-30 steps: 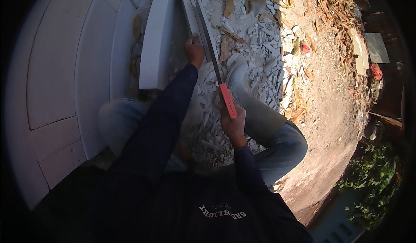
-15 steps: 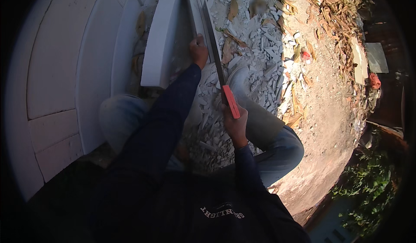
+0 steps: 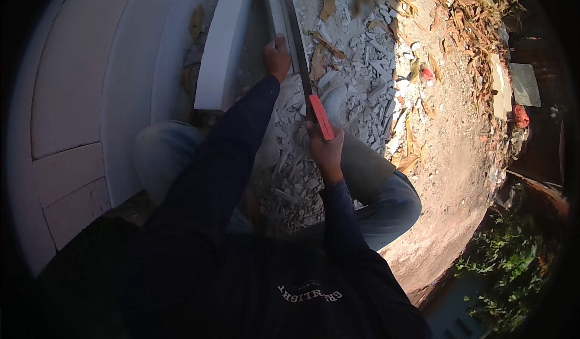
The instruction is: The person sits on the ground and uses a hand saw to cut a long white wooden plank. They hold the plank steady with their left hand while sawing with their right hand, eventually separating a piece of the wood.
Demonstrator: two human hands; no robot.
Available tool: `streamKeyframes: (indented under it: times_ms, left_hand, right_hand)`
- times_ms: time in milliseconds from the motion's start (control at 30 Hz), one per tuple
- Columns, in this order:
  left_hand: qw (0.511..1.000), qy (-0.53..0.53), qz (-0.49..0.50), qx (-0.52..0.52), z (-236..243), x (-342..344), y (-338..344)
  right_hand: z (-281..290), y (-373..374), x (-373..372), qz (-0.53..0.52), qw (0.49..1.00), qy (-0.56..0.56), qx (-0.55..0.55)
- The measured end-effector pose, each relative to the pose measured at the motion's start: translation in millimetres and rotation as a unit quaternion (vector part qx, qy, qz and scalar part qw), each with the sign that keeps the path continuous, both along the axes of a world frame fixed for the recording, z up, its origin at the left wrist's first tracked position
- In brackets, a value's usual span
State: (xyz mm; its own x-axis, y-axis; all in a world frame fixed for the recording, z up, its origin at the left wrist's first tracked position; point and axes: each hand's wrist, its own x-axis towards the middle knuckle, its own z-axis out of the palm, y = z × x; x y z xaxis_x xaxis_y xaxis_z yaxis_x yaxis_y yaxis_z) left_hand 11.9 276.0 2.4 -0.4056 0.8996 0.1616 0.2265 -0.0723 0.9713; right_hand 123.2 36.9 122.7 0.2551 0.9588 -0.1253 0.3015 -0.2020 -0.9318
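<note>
Gripping saw (image 3: pixel 304 67): right hand (image 3: pixel 326 148) | clasping white strip (image 3: pixel 275 9): left hand (image 3: pixel 278 59) | rubble-strewn ground (image 3: pixel 453 176), part sunlit | pale wall (image 3: pixel 78 85) left

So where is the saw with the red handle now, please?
In the head view, the saw is at upper centre, its red handle in the right hand, its blade right of the left hand.
</note>
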Motion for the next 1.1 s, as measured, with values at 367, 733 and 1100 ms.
streamKeyframes:
  times_ms: [367, 733, 1100]
  left_hand:
    - [0.998, -0.037, -0.039, -0.033, 18.9, 4.1, 9.4]
    - [0.996, 0.039, -0.039, -0.067, 25.3, 1.2, 11.0]
    - [0.996, 0.066, -0.015, -0.054, 13.4, -8.2, 15.0]
  right_hand:
    - [-16.9, 10.7, -7.2, -0.011, 0.998, -0.042, 0.050]
    - [3.5, -91.5, 15.6, -0.027, 1.000, -0.016, -0.001]
    - [-4.8, -85.0, 7.0, -0.022, 1.000, -0.007, -0.007]
